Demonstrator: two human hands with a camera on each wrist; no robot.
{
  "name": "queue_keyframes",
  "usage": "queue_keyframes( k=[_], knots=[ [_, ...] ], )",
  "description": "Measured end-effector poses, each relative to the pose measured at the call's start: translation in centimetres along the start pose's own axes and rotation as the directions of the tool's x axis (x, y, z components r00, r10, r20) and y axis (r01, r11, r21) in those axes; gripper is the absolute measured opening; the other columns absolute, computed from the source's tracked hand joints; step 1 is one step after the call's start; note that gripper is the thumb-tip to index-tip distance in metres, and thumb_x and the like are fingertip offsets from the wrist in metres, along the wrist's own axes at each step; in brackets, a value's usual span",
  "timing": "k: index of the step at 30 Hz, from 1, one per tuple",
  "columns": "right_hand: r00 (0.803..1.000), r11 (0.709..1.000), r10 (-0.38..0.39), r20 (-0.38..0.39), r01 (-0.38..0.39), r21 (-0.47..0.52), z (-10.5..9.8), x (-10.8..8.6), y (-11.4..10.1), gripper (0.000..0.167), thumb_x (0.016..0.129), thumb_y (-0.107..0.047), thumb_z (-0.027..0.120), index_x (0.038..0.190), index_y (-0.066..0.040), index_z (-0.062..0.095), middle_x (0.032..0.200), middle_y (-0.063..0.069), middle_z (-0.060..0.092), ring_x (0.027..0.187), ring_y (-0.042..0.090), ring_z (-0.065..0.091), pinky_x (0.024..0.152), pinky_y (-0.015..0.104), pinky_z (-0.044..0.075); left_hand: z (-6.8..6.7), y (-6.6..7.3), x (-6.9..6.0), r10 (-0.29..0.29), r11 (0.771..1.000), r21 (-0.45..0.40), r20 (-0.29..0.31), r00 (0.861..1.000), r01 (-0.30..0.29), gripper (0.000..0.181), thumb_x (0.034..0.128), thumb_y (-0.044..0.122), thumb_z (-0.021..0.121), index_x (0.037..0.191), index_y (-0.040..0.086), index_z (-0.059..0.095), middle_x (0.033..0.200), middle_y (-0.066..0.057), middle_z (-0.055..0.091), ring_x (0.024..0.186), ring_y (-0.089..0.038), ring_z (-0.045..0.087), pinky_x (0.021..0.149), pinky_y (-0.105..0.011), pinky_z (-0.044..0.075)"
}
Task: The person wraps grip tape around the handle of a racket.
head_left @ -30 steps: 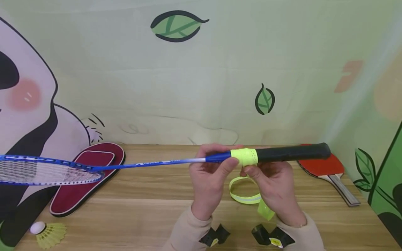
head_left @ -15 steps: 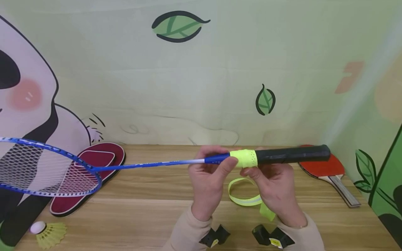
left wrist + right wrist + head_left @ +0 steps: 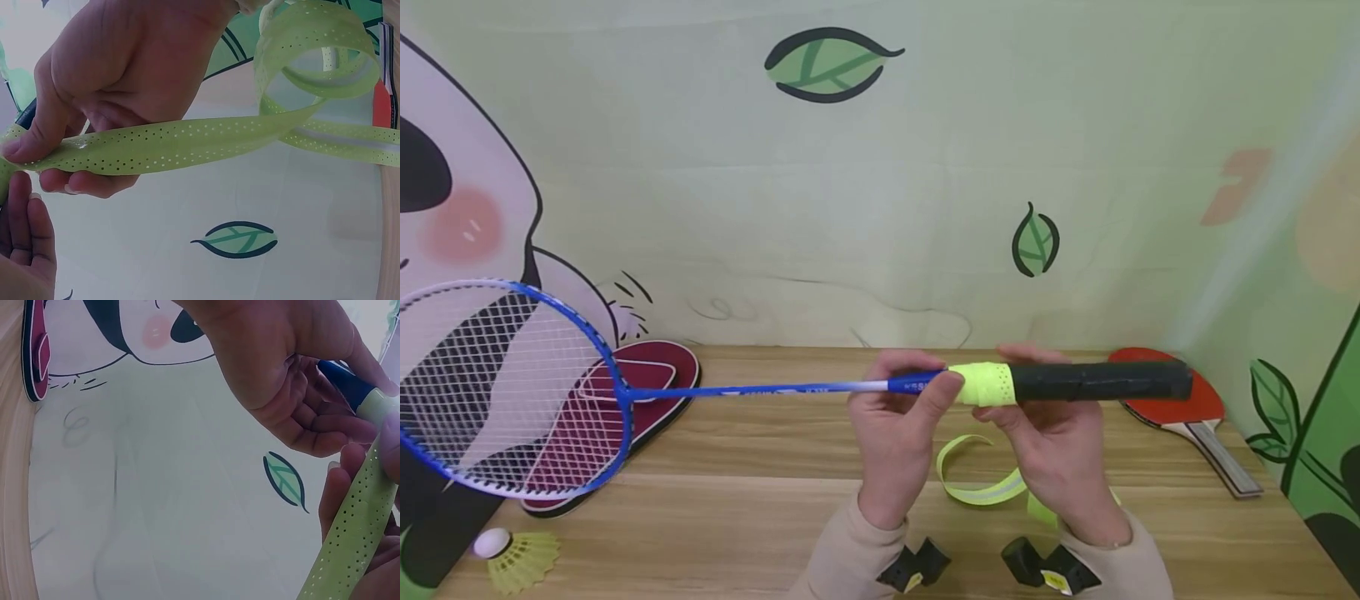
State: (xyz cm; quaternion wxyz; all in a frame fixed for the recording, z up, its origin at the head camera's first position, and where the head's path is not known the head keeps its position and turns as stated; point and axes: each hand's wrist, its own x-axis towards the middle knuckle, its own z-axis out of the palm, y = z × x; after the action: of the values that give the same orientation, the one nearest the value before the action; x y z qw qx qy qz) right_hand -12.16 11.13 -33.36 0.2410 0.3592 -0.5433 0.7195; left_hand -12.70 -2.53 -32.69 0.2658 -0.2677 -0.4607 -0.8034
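Note:
A blue badminton racket (image 3: 700, 392) is held level above the table, its black handle (image 3: 1097, 381) pointing right. Neon yellow grip tape (image 3: 981, 384) wraps the handle's upper end, beside the blue cone. My left hand (image 3: 895, 442) grips the racket at that cone, thumb on the wrapped edge. My right hand (image 3: 1052, 450) pinches the tape just under the wrap, its fingers partly behind the handle. From its thumb, the perforated loose tape (image 3: 169, 147) runs away and curls into a loop in the left wrist view. The right wrist view shows the strip hanging below the handle.
Behind the handle, a red table tennis paddle (image 3: 1206, 400) lies at the table's right. A maroon paddle-shaped case (image 3: 662, 417) sits at the left behind the racket's strings. Near the front left corner lies a yellow shuttlecock (image 3: 516, 558). A printed cloth (image 3: 850, 208) hangs behind the table (image 3: 737, 517).
The racket has rolled about its shaft, so its head has turned from nearly edge-on to showing its face. My right fingers have shifted behind the handle. The loose tape loop has sunk slightly.

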Motion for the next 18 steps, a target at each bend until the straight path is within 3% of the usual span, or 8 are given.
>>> queue_keyframes(
  k=[3,6,12,18],
  knots=[
    [1.000,0.998,0.009,0.009,-0.009,0.057,0.09,0.04,-0.18,0.061,0.082,0.007,0.071,0.136,0.011,0.042,0.109,0.014,0.059,0.086,0.021,0.069,0.074,0.031,0.059,0.04,0.06,0.04,-0.001,1.000,-0.004,-0.008,1.000,0.001,0.040,0.0859,0.021,0.076,0.089,-0.014,0.056,0.083,0.004,0.065,0.066,-0.006,0.058,0.058,-0.017,0.049],
    [1.000,0.997,0.007,0.022,-0.008,0.081,0.16,-0.06,-0.24,0.063,0.082,0.010,0.070,0.138,0.011,0.041,0.109,0.014,0.058,0.089,0.023,0.070,0.075,0.034,0.059,0.08,0.10,-0.01,-0.003,1.000,-0.008,-0.018,1.000,0.003,0.042,0.0853,0.021,0.077,0.089,-0.015,0.055,0.082,0.004,0.066,0.066,-0.006,0.059,0.058,-0.018,0.050],
    [0.999,0.986,-0.002,0.054,-0.006,0.166,0.31,-0.03,-0.18,0.043,0.084,0.014,0.064,0.123,0.020,0.047,0.109,0.020,0.059,0.093,0.032,0.070,0.076,0.043,0.058,0.10,0.14,0.08,-0.003,1.000,-0.021,-0.020,1.000,0.003,0.044,0.0853,0.021,0.077,0.087,-0.017,0.055,0.080,0.002,0.067,0.062,-0.008,0.060,0.055,-0.021,0.053],
    [0.999,0.993,-0.009,0.039,0.004,0.122,0.22,-0.08,-0.14,0.039,0.083,0.009,0.069,0.117,0.016,0.052,0.105,0.015,0.060,0.086,0.023,0.068,0.073,0.032,0.059,0.04,0.17,-0.07,-0.034,0.999,-0.021,0.007,0.999,0.034,0.043,0.0876,0.021,0.075,0.093,-0.016,0.054,0.078,0.002,0.065,0.055,-0.009,0.059,0.049,-0.024,0.053]
  ],
)
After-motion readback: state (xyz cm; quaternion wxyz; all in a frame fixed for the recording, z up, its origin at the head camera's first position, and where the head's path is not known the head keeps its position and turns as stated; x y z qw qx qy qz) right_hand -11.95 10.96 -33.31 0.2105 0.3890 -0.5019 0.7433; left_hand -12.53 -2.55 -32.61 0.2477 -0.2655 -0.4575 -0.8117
